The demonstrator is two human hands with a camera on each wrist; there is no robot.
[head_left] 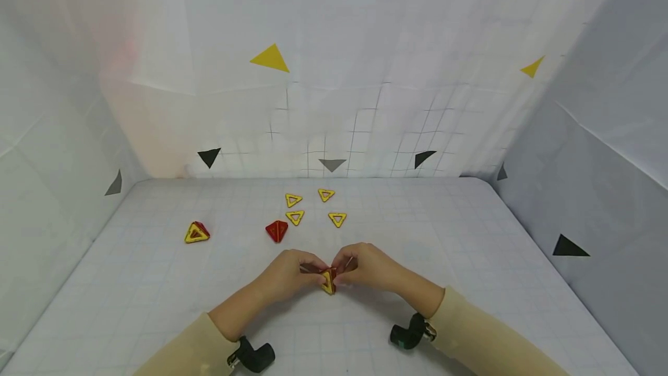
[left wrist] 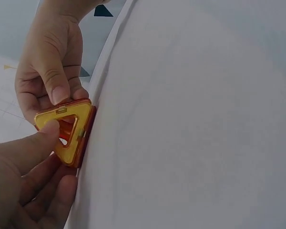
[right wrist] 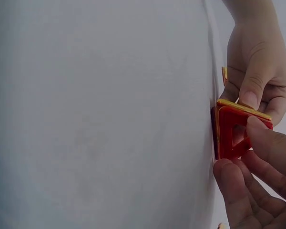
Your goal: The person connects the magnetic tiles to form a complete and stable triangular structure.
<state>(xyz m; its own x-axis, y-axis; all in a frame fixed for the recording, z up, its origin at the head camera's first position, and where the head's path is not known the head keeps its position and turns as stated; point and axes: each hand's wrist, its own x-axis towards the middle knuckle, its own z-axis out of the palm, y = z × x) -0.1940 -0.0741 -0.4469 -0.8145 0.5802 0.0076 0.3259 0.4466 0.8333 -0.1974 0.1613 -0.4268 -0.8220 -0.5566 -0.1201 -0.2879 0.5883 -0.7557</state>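
Observation:
Both hands meet at a small piece made of triangular frames, low in the middle of the table. Its yellow face [head_left: 328, 283] turns to the left hand [head_left: 292, 274], whose thumb and fingers pinch it. From the other side the right hand [head_left: 368, 267] pinches its red face [right wrist: 229, 129]. In the left wrist view the left thumb lies on the yellow frame [left wrist: 62, 114], with red frames joined along its edges. The right wrist view shows the right thumb on the red frame. The piece's underside is hidden.
Several loose yellow triangles [head_left: 337, 219] lie beyond the hands. A red pyramid-like piece [head_left: 276, 231] stands left of them, and a yellow and red one [head_left: 197, 232] farther left. White sheets [head_left: 334, 97] with black and yellow triangle marks enclose the table [head_left: 156, 283].

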